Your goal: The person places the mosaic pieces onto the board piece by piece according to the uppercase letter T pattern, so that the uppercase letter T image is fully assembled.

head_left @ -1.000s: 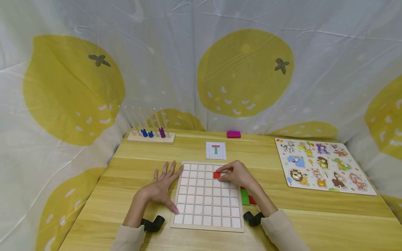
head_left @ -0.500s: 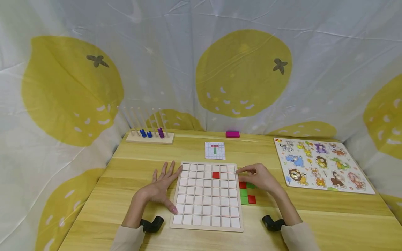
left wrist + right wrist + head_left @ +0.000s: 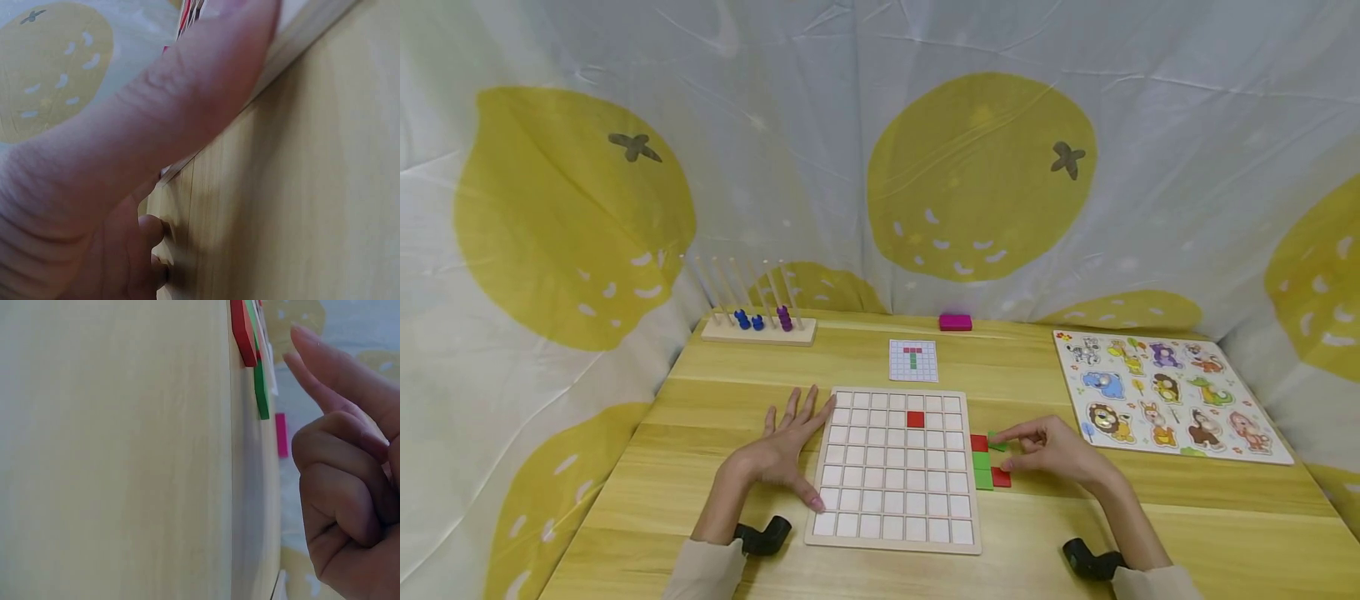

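Note:
A wooden grid board point(image 3: 895, 479) with white squares lies in the middle of the table, a single red tile point(image 3: 915, 419) in its second row. My left hand point(image 3: 782, 457) has its fingers spread along the board's left edge, the thumb on the lower left corner. Beside the board's right edge lie loose red and green tiles. Over them my right hand point(image 3: 1060, 450) holds nothing, index finger and thumb extended and apart, the other fingers curled. Its index fingertip is close to a green tile point(image 3: 997, 442); the thumb is near a red tile point(image 3: 1001, 477). Contact is unclear.
Behind the board lies a small pattern card point(image 3: 913, 361) showing a red and green T. A bead rack point(image 3: 758, 330) stands at the back left, a magenta block point(image 3: 956, 322) at the back. An animal puzzle board point(image 3: 1172, 396) lies on the right.
My right hand has released the red tile on the board and moved right and nearer, to the loose tiles. The left hand has stayed in place.

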{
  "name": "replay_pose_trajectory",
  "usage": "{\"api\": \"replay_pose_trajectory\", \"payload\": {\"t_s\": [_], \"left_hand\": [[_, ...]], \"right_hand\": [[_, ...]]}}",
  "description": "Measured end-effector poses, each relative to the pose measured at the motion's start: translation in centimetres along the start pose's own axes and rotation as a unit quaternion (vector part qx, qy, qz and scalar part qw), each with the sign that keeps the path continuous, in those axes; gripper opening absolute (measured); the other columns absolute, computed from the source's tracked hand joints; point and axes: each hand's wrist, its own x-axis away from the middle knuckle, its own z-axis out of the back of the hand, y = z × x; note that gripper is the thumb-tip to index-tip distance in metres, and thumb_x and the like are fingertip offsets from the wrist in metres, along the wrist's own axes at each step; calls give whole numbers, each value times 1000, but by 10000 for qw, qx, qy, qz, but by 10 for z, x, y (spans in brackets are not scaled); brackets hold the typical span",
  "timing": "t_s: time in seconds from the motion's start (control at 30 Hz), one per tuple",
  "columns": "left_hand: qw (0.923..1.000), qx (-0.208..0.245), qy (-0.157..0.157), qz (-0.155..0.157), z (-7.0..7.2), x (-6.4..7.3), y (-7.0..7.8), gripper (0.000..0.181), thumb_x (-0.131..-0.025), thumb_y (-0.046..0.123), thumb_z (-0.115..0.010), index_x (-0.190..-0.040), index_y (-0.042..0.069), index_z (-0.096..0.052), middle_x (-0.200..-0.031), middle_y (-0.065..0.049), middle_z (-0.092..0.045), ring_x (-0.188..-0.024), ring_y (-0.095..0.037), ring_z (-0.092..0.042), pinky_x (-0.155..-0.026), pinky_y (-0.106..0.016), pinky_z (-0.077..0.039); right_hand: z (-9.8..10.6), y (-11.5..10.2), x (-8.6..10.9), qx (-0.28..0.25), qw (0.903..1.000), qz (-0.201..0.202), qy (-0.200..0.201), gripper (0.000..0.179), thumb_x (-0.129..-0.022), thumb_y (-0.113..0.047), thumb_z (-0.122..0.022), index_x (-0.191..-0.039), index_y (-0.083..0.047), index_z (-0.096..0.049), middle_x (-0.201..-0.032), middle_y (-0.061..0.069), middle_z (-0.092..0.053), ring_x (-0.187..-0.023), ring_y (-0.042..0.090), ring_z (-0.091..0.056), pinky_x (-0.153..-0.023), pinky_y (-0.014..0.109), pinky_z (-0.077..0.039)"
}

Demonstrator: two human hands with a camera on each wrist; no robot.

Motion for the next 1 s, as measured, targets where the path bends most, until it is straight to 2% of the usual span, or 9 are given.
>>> {"api": "replay_pose_trajectory", "payload": {"t_s": [0.17,0.33,0.6,0.77,1.0], "left_hand": [[10000,-5,-5,3,0,0,0,153,-53,42,-101,-167,13,-4,-171,-23,18,-156,-49,24,-119,-75,16],[10000,-12,-8,-9,0,-1,-1,153,-53,43,-101,-167,13,-5,-171,-24,18,-156,-50,23,-119,-76,15],[10000,21,-11,-21,0,-1,-1,153,-53,43,-101,-168,13,-4,-171,-23,18,-156,-49,24,-119,-75,16],[10000,36,-19,-25,0,-1,0,153,-53,42,-101,-168,14,-4,-171,-23,18,-156,-49,24,-119,-75,17],[10000,16,-20,-2,0,0,0,153,-53,42,-101,-168,14,-4,-171,-22,18,-156,-48,24,-120,-75,16]], "right_hand": [[2,5,4,-9,9994,72,-347,33,-85,-16,-85,-115,-5,-79,-60,-7,-23,-58,3,-27,-56,21,-31],[3,8,6,-14,9988,27,-498,35,-82,-14,-87,-114,-5,-78,-60,-7,-24,-57,4,-27,-56,21,-31],[3,8,7,-26,9977,-71,-673,37,-80,-14,-89,-113,-3,-76,-61,-8,-30,-57,3,-31,-73,19,-44],[2,9,7,-53,9976,-112,-678,34,-80,-14,-89,-109,-3,-76,-61,-7,-35,-56,3,-34,-67,20,-44],[1,10,7,42,9981,-36,-621,30,-80,-14,-88,-106,-4,-76,-60,-7,-35,-56,2,-32,-60,19,-39]]}}
